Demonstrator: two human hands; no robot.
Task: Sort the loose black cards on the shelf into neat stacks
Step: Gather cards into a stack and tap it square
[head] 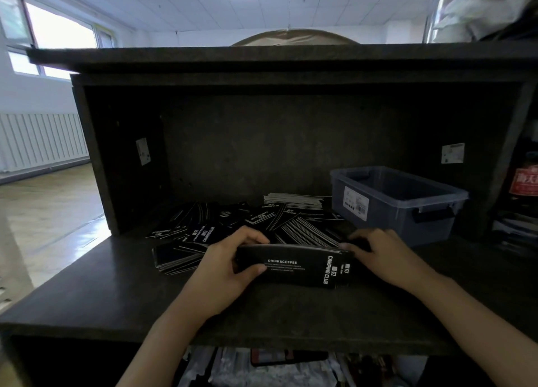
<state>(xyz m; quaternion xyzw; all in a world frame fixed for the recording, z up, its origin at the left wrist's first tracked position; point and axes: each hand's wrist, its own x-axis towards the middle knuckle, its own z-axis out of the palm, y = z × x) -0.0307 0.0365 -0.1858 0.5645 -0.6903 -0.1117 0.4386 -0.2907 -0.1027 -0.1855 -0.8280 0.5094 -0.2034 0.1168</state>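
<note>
A bundle of black cards (294,266) printed "DRINK&COFFEE" and "CAMPING CLUB" stands on its long edge on the dark shelf (116,293). My left hand (227,266) grips its left end, thumb on the front face. My right hand (378,254) holds its right end with fingers curled over the top. Behind the bundle lies a messy heap of loose black cards (203,229), fanned in all directions. A neater stack of cards (295,202) rests at the back, near the bin.
A grey plastic bin (398,203) with black latches sits at the right rear of the shelf. The shelf's side walls and top board enclose the space. Cluttered items show below the shelf front and to the far right.
</note>
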